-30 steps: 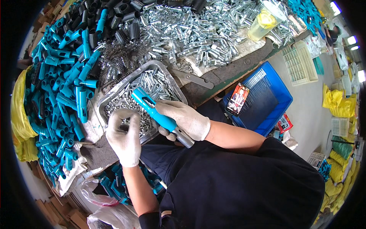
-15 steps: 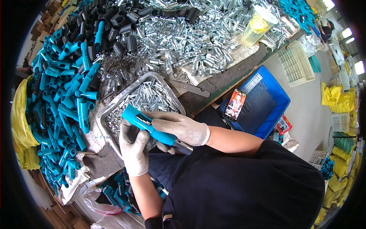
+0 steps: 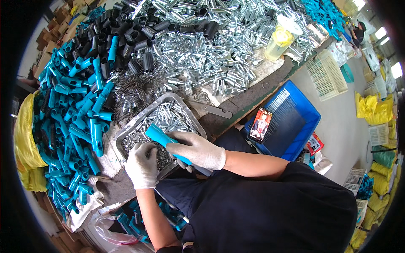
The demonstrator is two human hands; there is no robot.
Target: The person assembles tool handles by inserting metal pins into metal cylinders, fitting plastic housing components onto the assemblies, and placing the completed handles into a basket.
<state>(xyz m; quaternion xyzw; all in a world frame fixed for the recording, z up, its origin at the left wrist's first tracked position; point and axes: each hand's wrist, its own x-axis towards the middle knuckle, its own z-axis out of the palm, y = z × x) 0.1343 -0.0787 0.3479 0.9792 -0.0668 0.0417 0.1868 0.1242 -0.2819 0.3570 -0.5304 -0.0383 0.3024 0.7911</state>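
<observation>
My right hand, in a pale knit glove, is wrapped round a teal plastic tubular handle. The handle slants over a metal tray, its far end pointing up and left. A grey metal end showed on it earlier; now the glove and shirt mostly hide that part. My left hand, gloved too, is apart from the handle at the tray's near left side. Its fingers are curled together over the small metal parts there; whatever is between the fingertips is too small to make out.
Teal handles lie heaped at left, beside black sleeves, springs and shiny metal fittings. A flat metal bar lies beyond the tray. At right, a phone rests on a blue bin.
My left hand has let go of the teal handle and moved left and down to the tray's parts. My right hand keeps hold, with the handle turned so its slot no longer shows.
</observation>
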